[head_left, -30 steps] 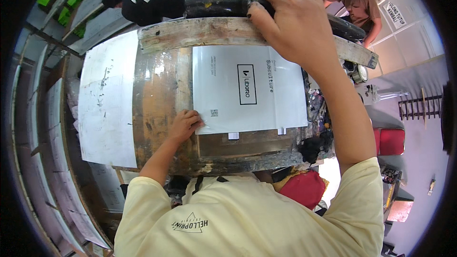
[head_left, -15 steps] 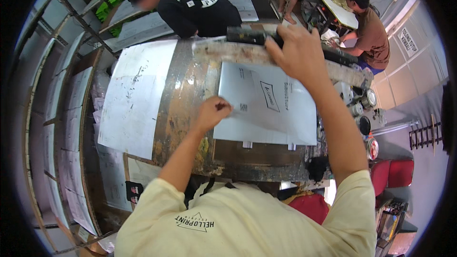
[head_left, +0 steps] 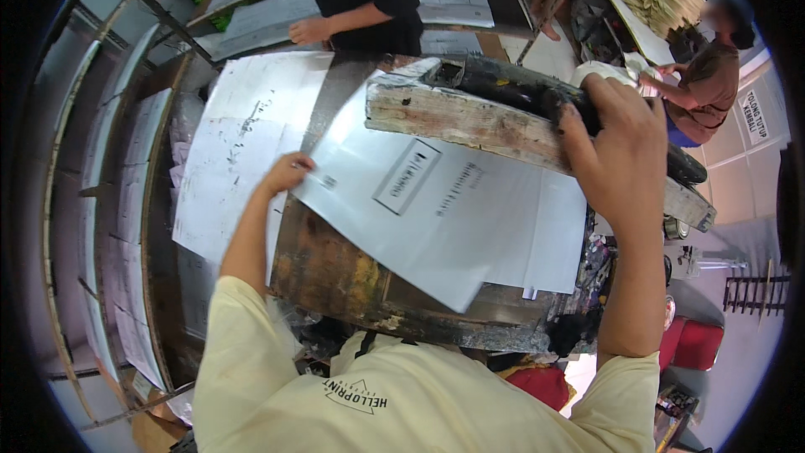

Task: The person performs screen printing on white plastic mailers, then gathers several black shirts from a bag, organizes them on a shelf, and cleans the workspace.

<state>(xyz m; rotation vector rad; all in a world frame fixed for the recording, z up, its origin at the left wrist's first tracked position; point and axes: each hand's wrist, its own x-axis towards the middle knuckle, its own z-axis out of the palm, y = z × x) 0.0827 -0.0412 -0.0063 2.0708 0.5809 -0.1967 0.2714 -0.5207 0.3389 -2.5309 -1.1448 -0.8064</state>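
The paper could smear. My left hand (head_left: 287, 173) pinches only one corner of the white sheet (head_left: 444, 210), so the sheet can drag over the dirty, inky table (head_left: 335, 273) and pick up marks. It could also crease or tear, because one edge sits under the wooden frame (head_left: 470, 122). My right hand (head_left: 616, 147) is closed around the far side of that frame and holds it tipped up. If my grip slips, the frame drops on the sheet and could pinch my left fingers.

The sheet is big, thin and white. It has a small black box and some grey print in the middle. It lies tilted on the table, right in front of me, between my two hands. More white sheets (head_left: 243, 155) lie just beside it on my left.
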